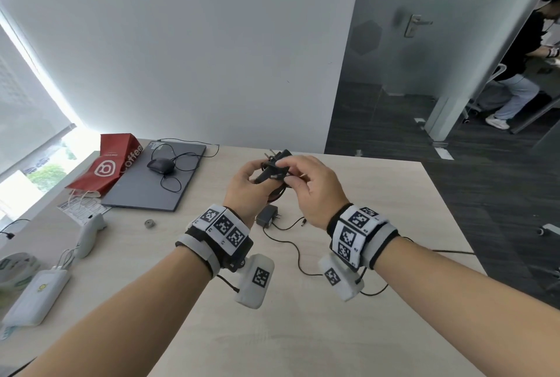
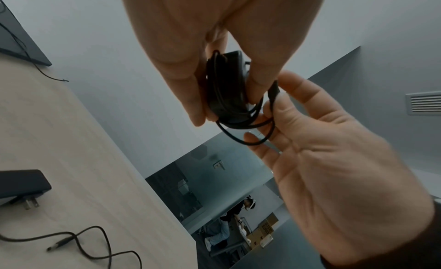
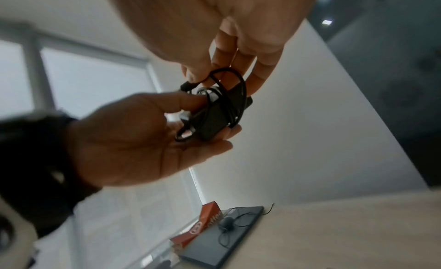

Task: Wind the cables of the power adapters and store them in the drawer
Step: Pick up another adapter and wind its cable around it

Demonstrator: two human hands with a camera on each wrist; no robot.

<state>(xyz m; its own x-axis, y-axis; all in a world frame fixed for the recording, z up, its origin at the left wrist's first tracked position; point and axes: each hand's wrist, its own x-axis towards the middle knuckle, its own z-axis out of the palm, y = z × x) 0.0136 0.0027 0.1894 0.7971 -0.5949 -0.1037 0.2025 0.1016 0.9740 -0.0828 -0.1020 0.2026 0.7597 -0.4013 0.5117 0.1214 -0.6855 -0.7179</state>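
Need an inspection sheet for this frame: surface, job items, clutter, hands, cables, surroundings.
Surface: light wood-grain table, dry, unmarked.
Job's things: black power adapter held above the table, its cable wound round it; second power adapter lies on the table, prongs out, unwound. Drawer: nothing seen.
Clutter: closed laptop with a mouse on top, red coffee bag, white power bank, white handheld device, small metal ring.
Grippers: left hand grips the wound adapter; right hand pinches the cable's plug end.
Cables: loose cable of the second adapter snakes across the table; mouse cable trails over the laptop.
Surroundings: white wall, glass door, another person beyond.
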